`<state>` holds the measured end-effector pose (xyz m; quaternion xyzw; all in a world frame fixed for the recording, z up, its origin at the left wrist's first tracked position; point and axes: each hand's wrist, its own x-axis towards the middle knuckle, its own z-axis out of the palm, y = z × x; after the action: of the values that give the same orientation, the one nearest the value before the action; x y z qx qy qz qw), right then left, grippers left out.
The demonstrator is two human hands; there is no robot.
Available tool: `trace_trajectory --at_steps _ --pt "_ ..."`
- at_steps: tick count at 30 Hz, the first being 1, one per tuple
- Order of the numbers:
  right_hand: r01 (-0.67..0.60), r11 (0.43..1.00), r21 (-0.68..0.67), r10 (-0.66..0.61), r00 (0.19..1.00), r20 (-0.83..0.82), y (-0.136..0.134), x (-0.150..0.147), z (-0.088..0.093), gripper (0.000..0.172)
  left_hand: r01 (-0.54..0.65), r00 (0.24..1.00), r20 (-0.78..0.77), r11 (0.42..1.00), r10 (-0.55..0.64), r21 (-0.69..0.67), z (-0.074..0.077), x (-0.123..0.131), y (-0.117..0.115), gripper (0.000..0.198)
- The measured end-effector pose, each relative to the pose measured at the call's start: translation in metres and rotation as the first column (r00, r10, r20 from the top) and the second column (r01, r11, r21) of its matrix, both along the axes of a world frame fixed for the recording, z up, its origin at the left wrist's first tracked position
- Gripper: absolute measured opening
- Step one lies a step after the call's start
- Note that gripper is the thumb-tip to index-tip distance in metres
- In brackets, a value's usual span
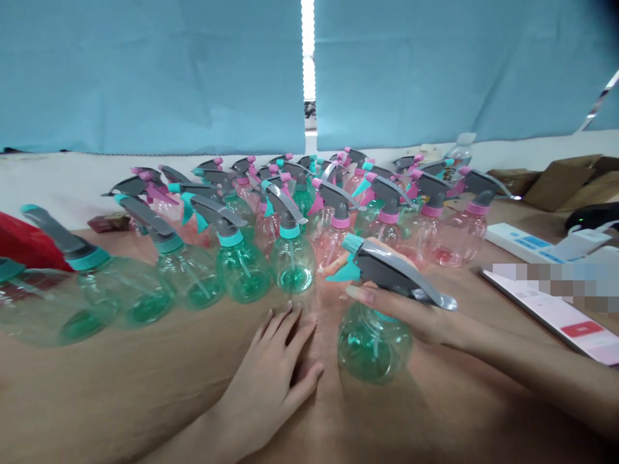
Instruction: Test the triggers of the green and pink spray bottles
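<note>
My right hand [411, 309] is wrapped round the neck of a green spray bottle [373, 345] with a grey trigger head and teal nozzle; the bottle stands on the brown table [120, 399] near the front centre. To its left, my left hand [275, 374] lies flat on the table, fingers stretched out and holding nothing. Its fingertips are close to another green spray bottle [292, 261] in the front row.
Several green and pink spray bottles [338, 219] stand in rows across the table's middle and back. A red object [24, 241] lies at far left. White boxes [536, 243] and a printed card [570, 319] sit at right, brown cardboard [561, 180] behind. Blue curtains [155, 71] hang at the back.
</note>
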<state>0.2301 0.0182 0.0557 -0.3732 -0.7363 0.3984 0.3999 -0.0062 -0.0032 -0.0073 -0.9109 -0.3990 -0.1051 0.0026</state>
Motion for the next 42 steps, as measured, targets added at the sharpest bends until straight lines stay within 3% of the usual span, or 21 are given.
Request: trace_trajectory --at_steps 9,14,18,42 --pt "0.01 1.0 0.017 -0.009 0.997 -0.079 -0.002 -0.004 0.006 0.033 -0.003 1.0 0.0 1.0 0.003 -0.017 0.001 0.0 -0.001 0.049" --pt "-0.041 0.998 0.038 0.046 0.989 -0.141 0.0 -0.004 0.006 0.012 -0.001 1.0 0.007 1.0 0.001 -0.009 0.0 0.0 -0.001 0.049" --pt "-0.07 0.996 0.049 0.078 0.982 -0.172 0.002 -0.005 0.01 0.023 0.0 1.0 0.01 1.0 0.0 -0.009 -0.001 -0.001 -0.001 0.049" --pt "-0.043 0.999 0.013 0.044 0.997 -0.069 -0.002 -0.005 0.016 0.011 -0.011 1.0 0.007 1.0 0.011 -0.027 0.002 0.001 -0.001 0.048"
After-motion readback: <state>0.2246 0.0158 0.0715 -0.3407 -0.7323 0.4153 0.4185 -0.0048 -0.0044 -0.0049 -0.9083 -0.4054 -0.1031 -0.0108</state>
